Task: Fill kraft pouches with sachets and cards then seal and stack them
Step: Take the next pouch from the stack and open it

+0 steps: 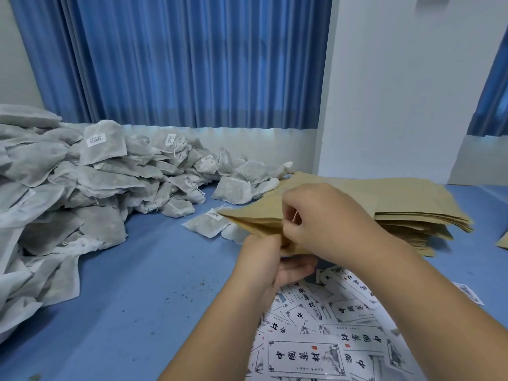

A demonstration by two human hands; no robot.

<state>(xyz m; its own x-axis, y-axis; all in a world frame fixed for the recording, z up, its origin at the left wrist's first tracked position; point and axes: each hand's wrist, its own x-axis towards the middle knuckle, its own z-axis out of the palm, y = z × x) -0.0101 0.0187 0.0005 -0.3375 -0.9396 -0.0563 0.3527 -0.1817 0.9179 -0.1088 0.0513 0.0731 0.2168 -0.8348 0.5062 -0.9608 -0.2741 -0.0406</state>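
The blue table (132, 284) is carrying everything. The landmark here is the held pouch (261, 215), which both hands are holding a little above the table in front of the person. Far behind the held pouch a blue curtain (178, 64) is hanging. Left of the held pouch a big heap of sachets (68, 188) is spreading over the table. Right of it the stack of flat pouches (412, 204) is lying just beside; touching or not, I cannot tell. Nearer to the person than the held pouch, printed cards (316, 339) are lying scattered, partly under the forearms.

The right hand (324, 215) is pinching the upper lip of the held pouch w/ curled fingers. The left hand (264, 259) is gripping the lower lip, thumb on top, fingers underneath. The mouth is standing a little open, facing left.

I am judging the held pouch as very light, thin paper: stiff enough to keep shape but creasing easily. So taking it at the mouth edges, not the middle, is prob. best. The sachets are looking soft, light and limp, so gripping one by the body is prob. safer than by a corner.

In the way: a single sachet (206, 224) is lying just under the left tip of the held pouch, and dark crumbs (176, 295) are lying on the table to the left of it and nearer to the person.
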